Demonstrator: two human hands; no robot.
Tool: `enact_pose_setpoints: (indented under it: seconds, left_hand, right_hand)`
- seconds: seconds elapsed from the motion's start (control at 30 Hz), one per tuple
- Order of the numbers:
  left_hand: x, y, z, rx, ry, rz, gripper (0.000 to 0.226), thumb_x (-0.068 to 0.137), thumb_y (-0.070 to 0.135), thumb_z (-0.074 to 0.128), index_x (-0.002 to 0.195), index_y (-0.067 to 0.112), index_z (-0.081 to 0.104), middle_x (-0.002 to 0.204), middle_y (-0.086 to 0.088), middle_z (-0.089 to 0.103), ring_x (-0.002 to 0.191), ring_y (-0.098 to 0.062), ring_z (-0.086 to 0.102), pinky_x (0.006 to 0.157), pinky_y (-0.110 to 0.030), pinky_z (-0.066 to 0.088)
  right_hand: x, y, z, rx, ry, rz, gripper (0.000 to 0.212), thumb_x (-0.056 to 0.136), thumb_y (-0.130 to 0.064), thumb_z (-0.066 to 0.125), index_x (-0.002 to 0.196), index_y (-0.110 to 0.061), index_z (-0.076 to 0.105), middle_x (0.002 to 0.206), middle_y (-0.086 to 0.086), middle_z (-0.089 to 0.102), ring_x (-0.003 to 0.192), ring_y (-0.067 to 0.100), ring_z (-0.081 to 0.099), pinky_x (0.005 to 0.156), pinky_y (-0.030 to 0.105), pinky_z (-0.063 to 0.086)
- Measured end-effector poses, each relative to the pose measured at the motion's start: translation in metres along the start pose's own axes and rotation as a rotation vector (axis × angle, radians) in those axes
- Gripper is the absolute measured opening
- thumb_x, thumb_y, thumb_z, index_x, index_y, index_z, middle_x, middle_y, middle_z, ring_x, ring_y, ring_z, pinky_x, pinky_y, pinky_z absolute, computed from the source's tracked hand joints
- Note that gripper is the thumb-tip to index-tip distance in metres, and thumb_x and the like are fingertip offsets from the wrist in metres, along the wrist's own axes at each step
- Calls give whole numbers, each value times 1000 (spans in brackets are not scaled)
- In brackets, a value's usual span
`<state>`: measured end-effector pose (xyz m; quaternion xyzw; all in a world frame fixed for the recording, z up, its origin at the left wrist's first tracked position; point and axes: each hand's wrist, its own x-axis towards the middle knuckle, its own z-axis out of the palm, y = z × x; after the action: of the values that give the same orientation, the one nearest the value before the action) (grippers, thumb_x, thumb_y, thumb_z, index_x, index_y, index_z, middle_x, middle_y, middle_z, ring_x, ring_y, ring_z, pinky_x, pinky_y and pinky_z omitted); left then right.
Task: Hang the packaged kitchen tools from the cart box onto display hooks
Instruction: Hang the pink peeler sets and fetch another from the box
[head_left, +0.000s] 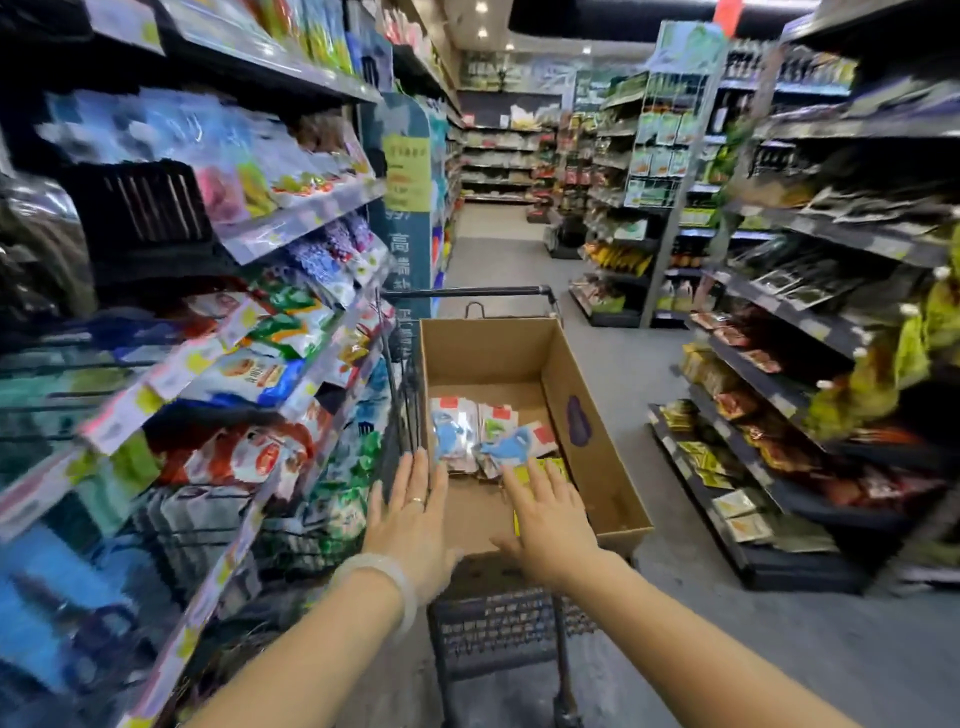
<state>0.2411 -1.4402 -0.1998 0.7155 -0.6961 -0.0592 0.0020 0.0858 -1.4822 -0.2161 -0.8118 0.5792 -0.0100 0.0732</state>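
Our left hand (410, 512) | fingers spread, empty; our right hand (550, 517) | same, over cart box (597, 431) | packaged kitchen tools (485, 436) inside

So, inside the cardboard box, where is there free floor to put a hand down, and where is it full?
In the cardboard box, bare floor lies at the far end, between the far wall and the packaged tools. More shows near the left hand. The middle is crowded with packets, and yellow packets lie under the right hand.
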Motion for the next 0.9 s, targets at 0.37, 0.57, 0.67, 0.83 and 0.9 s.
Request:
enact_pose_setpoints:
  seconds: [0.37, 0.57, 0.67, 0.83, 0.9]
  left_hand:
    - [171, -18, 9, -141, -66, 139, 87, 93, 46, 45, 148, 18, -16, 154, -3, -28, 143, -21, -24, 117, -44, -5]
    - [211, -6, 58, -296, -157, 179, 88, 93, 43, 48, 148, 14, -15, 155, -6, -25, 144, -20, -21, 120, -38, 0]
    - [230, -1, 81, -328, -201, 150, 86, 94, 43, 45, 147, 14, -15, 154, -4, -27, 144, -19, -21, 119, -34, -3]
    - [267, 7, 113, -323, -288, 33, 84, 94, 44, 43, 148, 15, -15, 155, -5, -24, 144, -19, -19, 118, -31, -3]
    - [280, 12, 124, -332, -315, -14, 84, 94, 44, 44, 148, 15, -14, 156, -5, -22, 145, -19, -17, 118, -31, -3]
  right_hand:
    - [150, 61, -7, 63, 21, 277, 78, 92, -51, 45, 150, -18, 5, 158, 14, 4, 146, 29, 4, 118, 35, 7]
    - [187, 107, 68, 347, -205, 510, 78, 87, -41, 56, 148, -17, 14, 149, 15, 27, 137, 34, 27, 112, 42, 29]
    - [208, 124, 108, 440, -306, 593, 73, 88, -38, 56, 146, -14, 18, 148, 17, 28, 136, 35, 31, 111, 42, 30]
    - [247, 153, 164, 486, -419, 652, 98, 79, -40, 67, 149, -13, 5, 156, 12, 16, 144, 26, 18, 116, 39, 24]
    - [260, 164, 178, 491, -402, 678, 107, 74, -43, 73, 150, -16, 3, 156, 11, 17, 144, 26, 18, 116, 40, 23]
